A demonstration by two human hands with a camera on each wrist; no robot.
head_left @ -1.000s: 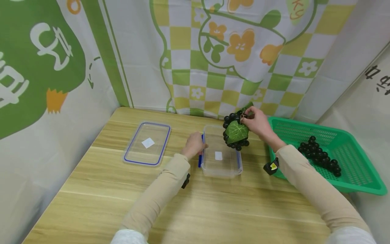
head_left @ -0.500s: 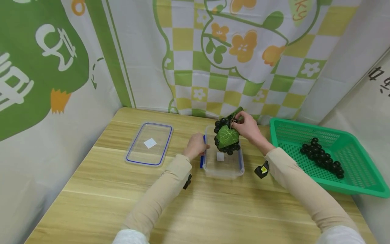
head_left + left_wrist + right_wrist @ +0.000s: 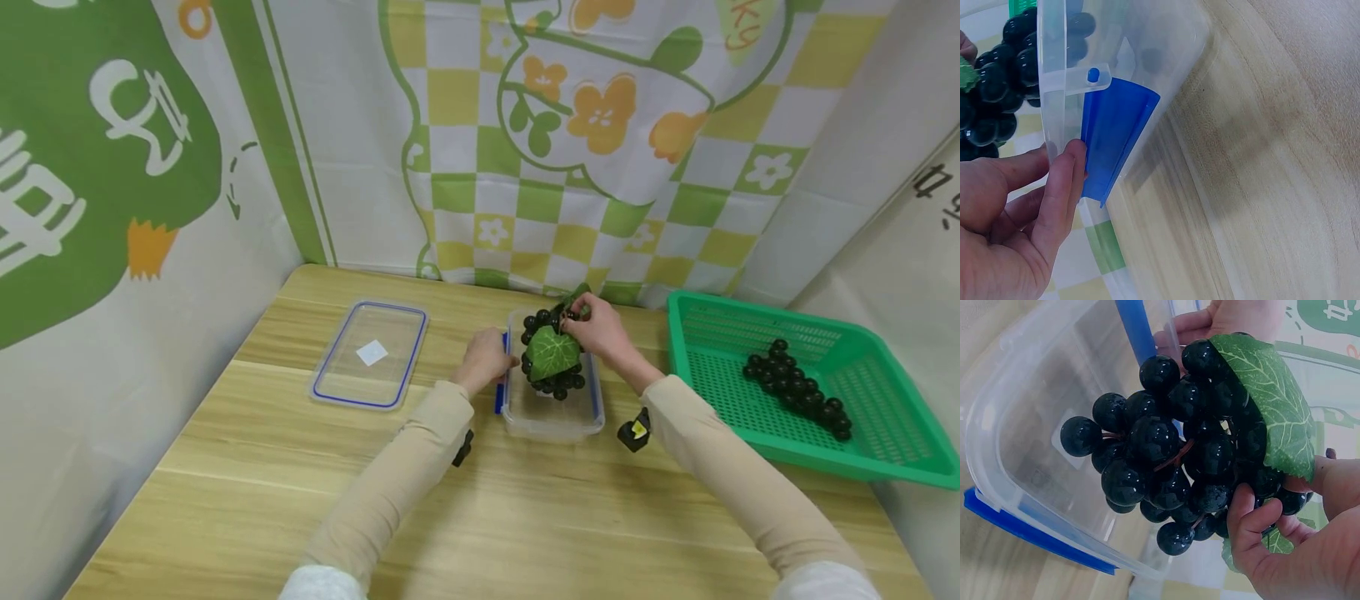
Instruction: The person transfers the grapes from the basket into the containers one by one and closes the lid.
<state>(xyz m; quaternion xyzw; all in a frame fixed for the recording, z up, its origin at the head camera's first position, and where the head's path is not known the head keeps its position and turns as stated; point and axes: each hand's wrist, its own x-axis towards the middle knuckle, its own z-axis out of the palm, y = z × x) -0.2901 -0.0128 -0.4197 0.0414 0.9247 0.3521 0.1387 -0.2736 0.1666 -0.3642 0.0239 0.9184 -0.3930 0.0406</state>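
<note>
box: clear plastic box (image 3: 553, 412) w/ blue clips, mid surface (image 3: 480, 517); landmark for all below.
grapes: dark bunch w/ green leaf (image 3: 550, 360), now low inside the box opening; a sec ago it hung above the box's far right corner, half a sec ago over the far end. Wrist view shows berries (image 3: 1166, 469) just above the box floor, can't tell if touching yet.
right hand: (image 3: 600, 332) at the box's far right edge, fingers (image 3: 1247, 525) clenched round the bunch's stem end, leaf against the thumb side. Came left and down w/ the bunch.
left hand: (image 3: 486, 358) at the box's left wall, fingers (image 3: 1063, 187) straight, pressed flat on the rim by the blue clip (image 3: 1113, 134); nothing grasped. Same spot as before, steadying.
meaning: bunch prob. almost set down; grip not yet released, so placing looks near done but not finished.
lid: clear, blue-edged (image 3: 369, 354), flat on surface well left of box, unmoved.
basket: green (image 3: 862, 454), right of box, second dark bunch (image 3: 797, 389) lying in it, untouched.
</note>
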